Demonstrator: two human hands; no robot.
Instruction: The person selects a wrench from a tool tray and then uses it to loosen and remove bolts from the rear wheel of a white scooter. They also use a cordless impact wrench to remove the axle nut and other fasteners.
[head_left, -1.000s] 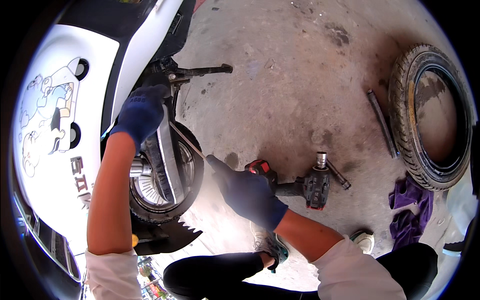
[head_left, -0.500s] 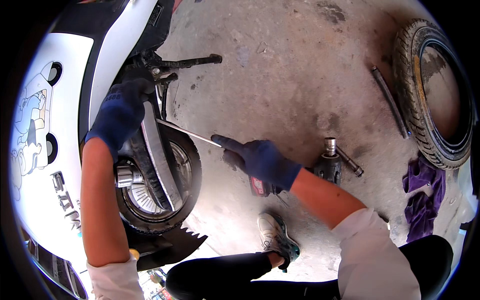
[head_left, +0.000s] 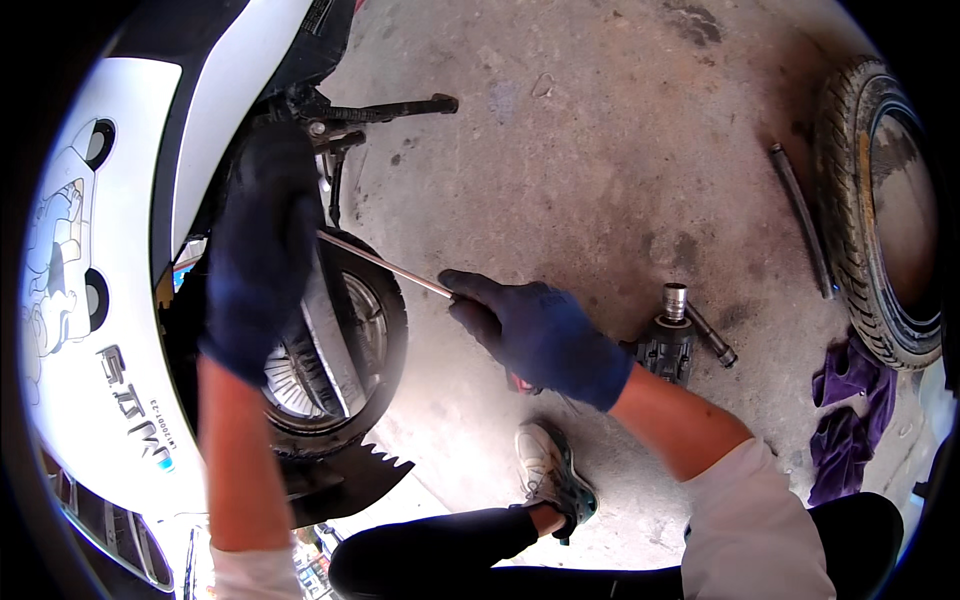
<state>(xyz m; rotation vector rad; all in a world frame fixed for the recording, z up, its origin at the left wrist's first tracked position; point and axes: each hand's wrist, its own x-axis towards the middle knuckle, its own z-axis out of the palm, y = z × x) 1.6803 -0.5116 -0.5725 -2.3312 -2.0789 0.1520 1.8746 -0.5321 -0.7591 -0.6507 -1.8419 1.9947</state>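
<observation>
Right hand (head_left: 540,335), dark blue glove, fingers curled tight around the near end of a long thin metal rod (head_left: 385,263). The rod runs from that grip up and away to the person's left, its far end passing behind the left hand. Whether the far tip is seated in anything cannot be told.

Left hand (head_left: 258,250), also in a dark blue glove, rests over the top of the scooter wheel (head_left: 345,345), fingers spread down across the tyre and the mudguard. Its palm side is hidden, so whether it grips or only presses cannot be told.

Left of the left hand: the white scooter body (head_left: 110,300) with dark printed graphics. Above it, a black kickstand lever (head_left: 395,108) juts out toward the right over the concrete floor (head_left: 580,150).

Just to the right of the right hand, partly behind the wrist: a black power tool (head_left: 665,345) with a metal socket standing upright on it. Farther right, well apart: a loose tyre (head_left: 880,210) lying flat, a dark bar (head_left: 800,215) beside it, and a purple rag (head_left: 850,400) below the tyre.

Below the right hand: the person's white shoe (head_left: 550,480) on the floor.
</observation>
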